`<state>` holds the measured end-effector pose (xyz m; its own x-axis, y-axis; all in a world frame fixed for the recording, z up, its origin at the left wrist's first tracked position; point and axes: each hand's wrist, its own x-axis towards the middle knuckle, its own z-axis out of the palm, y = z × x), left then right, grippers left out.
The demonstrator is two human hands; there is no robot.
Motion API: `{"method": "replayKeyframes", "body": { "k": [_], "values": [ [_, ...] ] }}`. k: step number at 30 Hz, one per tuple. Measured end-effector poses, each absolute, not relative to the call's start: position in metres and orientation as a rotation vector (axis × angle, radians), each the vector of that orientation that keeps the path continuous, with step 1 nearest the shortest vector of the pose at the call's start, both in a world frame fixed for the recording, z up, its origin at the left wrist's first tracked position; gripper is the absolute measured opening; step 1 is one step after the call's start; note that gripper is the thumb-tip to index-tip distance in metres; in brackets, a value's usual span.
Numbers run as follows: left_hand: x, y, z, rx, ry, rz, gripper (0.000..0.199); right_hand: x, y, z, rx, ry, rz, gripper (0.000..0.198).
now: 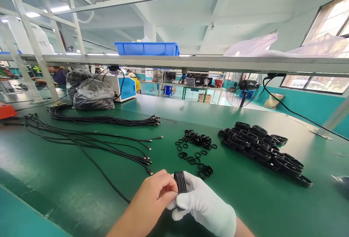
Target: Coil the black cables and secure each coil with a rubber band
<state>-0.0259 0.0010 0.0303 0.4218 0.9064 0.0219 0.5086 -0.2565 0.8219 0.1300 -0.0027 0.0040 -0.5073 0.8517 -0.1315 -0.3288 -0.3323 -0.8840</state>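
A tightly wound coil of black cable (180, 181) stands on edge between my hands, close to the table's near side. My right hand (203, 202), in a white glove, is closed around the coil from the right. From the left, my bare left hand (155, 197) pinches at the coil's side with thumb and forefinger; the exact spot under the fingertips is hidden. Just beyond lie loose small black rings (200, 139), some heaped and some scattered. Straight black cables (109, 138) with metal plugs stretch over the green table to the left.
Coiled black cables (259, 144) are piled at the right. A thicker bundle of cables (109, 119) lies at the back left, before plastic-bagged goods (92, 95) and a white-and-blue machine (124, 87). Overhead, a shelf (201, 62) carries a blue tray (147, 49). A fan (242, 87) stands beyond.
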Motion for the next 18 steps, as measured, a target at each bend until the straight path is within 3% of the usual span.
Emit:
{"method": "replayKeyframes", "body": {
  "k": [6, 12, 14, 18],
  "values": [
    [-0.036, 0.009, 0.042, 1.789, 1.2, 0.768, 0.01, 0.136, -0.005, 0.0, -0.585, -0.97, 2.074, 0.043],
    [-0.045, 0.029, 0.027, 1.483, 0.702, 0.66, 0.035, 0.136, -0.009, -0.003, -0.335, -0.821, 2.378, 0.051],
    [-0.044, 0.035, 0.017, 1.441, 0.638, 0.713, 0.036, 0.134, -0.008, -0.001, -0.449, -0.848, 2.328, 0.054],
    [-0.041, 0.041, 0.008, 1.484, 0.867, 0.808, 0.031, 0.129, -0.006, 0.005, -0.926, -1.017, 1.909, 0.056]
  ]
}}
